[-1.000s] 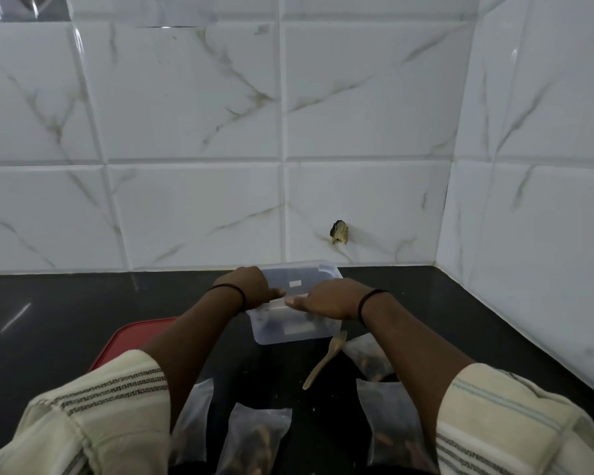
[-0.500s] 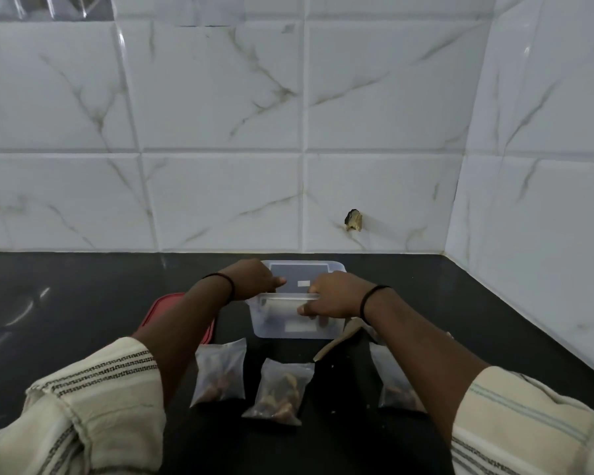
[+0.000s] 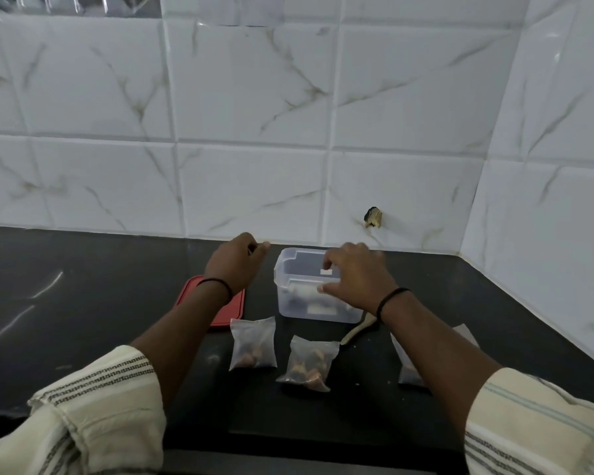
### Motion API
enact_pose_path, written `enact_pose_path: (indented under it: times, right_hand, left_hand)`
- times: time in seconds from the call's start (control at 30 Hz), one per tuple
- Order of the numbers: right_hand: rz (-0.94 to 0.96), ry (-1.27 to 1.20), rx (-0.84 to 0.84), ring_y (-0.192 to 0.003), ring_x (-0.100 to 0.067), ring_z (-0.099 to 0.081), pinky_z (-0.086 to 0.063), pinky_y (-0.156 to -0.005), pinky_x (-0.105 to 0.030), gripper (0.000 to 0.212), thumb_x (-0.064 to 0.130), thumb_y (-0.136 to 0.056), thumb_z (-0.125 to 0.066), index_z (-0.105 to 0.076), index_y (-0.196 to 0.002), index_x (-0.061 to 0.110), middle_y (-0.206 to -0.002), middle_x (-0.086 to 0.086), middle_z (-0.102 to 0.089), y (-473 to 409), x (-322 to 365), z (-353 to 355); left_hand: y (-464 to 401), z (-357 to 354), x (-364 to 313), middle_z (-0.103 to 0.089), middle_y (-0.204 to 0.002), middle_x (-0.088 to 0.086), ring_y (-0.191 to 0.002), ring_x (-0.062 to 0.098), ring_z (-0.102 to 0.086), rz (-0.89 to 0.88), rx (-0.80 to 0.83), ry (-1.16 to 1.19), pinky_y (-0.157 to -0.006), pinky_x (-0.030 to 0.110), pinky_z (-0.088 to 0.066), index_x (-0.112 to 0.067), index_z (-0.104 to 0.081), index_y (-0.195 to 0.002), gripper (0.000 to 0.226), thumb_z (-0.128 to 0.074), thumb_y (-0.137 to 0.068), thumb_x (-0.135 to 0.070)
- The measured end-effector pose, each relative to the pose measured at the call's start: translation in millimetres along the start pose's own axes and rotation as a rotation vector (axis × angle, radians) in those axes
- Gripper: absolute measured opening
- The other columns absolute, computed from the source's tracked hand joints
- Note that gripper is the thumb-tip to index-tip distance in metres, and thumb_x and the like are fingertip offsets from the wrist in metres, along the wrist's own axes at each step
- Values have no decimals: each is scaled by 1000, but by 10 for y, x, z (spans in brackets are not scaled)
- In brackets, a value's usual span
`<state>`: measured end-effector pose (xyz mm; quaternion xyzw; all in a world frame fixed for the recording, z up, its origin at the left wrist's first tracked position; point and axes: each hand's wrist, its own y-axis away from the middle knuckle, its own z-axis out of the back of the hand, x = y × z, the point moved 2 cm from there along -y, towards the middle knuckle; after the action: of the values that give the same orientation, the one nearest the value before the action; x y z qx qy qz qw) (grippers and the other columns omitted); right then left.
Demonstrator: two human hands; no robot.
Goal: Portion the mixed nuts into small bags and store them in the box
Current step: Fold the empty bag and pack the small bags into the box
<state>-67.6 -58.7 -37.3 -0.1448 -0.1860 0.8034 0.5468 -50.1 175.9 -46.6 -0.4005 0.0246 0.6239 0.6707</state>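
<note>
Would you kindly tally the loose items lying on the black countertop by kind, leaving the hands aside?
Small clear plastic bags of nuts: 3, the last partly hidden by the right arm
Clear plastic box: 1
Red plastic lid: 1
Pale wooden spoon: 1
Total: 6

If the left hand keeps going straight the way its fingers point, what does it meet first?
Probably the tiled wall. The left hand hovers left of the clear box, its fingers aimed forward and slightly right, and only bare black counter shows before the wall. Depth is unclear, so it may pass close to the box's far left corner.
</note>
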Motion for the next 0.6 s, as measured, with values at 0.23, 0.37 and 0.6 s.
enact_pose_path:
  times: [0.23, 0.37, 0.6]
  right_hand:
    - [17, -315, 248, -60, -15, -64, -47, -55, -22, 33, 40, -92, -61, -68, -78, 11, -69, 0, -69, 44, 336, 276]
    - [-67, -228, 744, -68, -19, -60, -46, -56, -23, 54, 54, -88, -65, -70, -96, 1, -81, -9, -68, 225, 387, 29]
    - [-147, -307, 754, -69, -20, -56, -53, -67, -35, 41, 41, -79, -80, -72, -94, 3, -77, -7, -63, 338, 392, -126]
  left_hand:
    - [128, 39, 222, -68, -80, 8, -58, 18, -59, 100, 520, -100, -52, 25, -49, -5, -63, -94, 22, -50, -99, -22]
    - [293, -17, 203, -68, -105, 1, -89, 18, -63, -2, 893, -371, -81, 29, -52, -15, -68, -111, 40, -62, -89, -48]
    - [331, -85, 192, -69, -94, 3, -81, 18, -59, -22, 871, -486, -79, 34, -51, -19, -70, -90, 41, -73, -74, -57]
